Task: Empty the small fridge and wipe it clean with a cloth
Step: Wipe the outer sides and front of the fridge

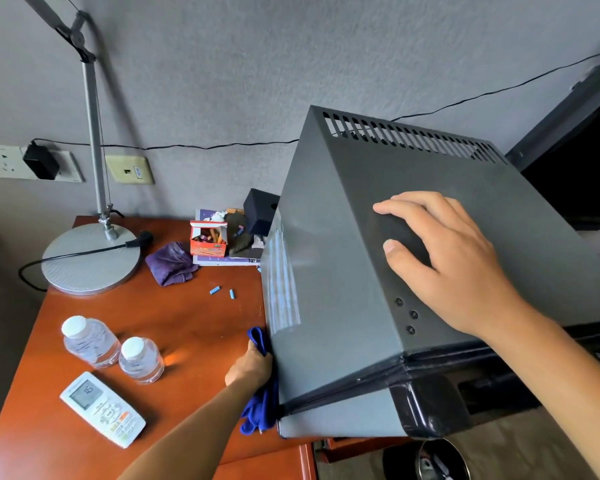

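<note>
The small dark grey fridge (343,271) stands on the right part of a reddish wooden desk (174,317), its vented top facing me. My right hand (444,258) rests on the fridge's top panel with fingers spread. My left hand (252,365) grips a blue cloth (258,407) and presses it against the lower left side wall of the fridge. Two clear water bottles (87,341) with white caps stand on the desk to the left. The fridge's inside is hidden.
A white remote control (103,408) lies near the desk's front left. A lamp with a round grey base (90,258) stands at the back left, with a purple cloth (170,261), a small orange box (208,240) and a black box (260,211) behind. A bin (430,460) sits below right.
</note>
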{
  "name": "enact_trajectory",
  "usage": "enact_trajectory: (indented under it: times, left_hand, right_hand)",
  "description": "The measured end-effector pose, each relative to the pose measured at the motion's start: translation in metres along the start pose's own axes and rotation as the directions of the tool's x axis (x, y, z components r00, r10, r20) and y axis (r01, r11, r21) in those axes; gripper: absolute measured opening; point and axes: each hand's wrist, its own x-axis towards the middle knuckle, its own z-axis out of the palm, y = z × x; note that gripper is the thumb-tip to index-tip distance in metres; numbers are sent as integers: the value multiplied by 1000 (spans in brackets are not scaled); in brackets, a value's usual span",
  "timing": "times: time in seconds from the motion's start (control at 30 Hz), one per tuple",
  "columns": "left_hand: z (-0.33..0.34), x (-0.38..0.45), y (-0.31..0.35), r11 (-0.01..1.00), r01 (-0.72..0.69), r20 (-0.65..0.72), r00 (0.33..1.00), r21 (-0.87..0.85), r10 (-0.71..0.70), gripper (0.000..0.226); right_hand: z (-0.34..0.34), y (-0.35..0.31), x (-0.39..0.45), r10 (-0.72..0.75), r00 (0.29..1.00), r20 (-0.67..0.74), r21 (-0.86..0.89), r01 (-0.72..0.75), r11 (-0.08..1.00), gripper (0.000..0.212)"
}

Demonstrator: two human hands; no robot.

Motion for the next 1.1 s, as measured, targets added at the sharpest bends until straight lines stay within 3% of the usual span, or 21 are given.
enact_trajectory:
  times: [0.13,0.23,0.33,0.43,0.57,0.67,0.77,0.9,0.97,1.1]
  left_hand:
    - [-1,4,-7,995,-2,36,999,-102,6,47]
    - [-10,-12,-6,954,-37,37,998,-298,50,55]
    - [-28,-44,7,856,-129,-52,992,-501,119,64]
    - [-49,-92,30,721,-286,-164,958,-631,236,51]
    - [-69,-157,51,619,-491,-265,866,-614,424,41]
    - [-64,-174,52,670,-566,-347,824,-480,448,44]
    - [-54,-148,44,772,-478,-343,870,-419,353,35]
    - [-33,-58,15,952,-201,-169,972,-233,164,52]
    - [-25,-24,10,990,-79,-73,995,-118,71,47]
    - [-23,15,19,1000,-10,-42,999,19,11,44]
  right_hand:
    - [-1,-2,0,8,1000,8,6,-8,1000,47]
    - [-2,-3,-1,9,1000,10,1,-9,1000,49]
    - [-1,-3,-1,6,1000,8,-6,-6,1000,52]
    - [1,-2,-2,-6,1000,6,-10,6,1000,52]
    - [1,-1,-2,-19,1000,5,-16,19,1000,50]
    - [1,0,-2,-36,999,1,-21,36,999,51]
    - [1,1,0,-44,999,-3,-14,44,999,51]
    - [0,1,0,-31,1000,-3,-2,31,1000,51]
    - [0,2,1,-31,1000,-2,10,31,999,51]
    - [0,4,0,-42,999,-8,25,42,999,49]
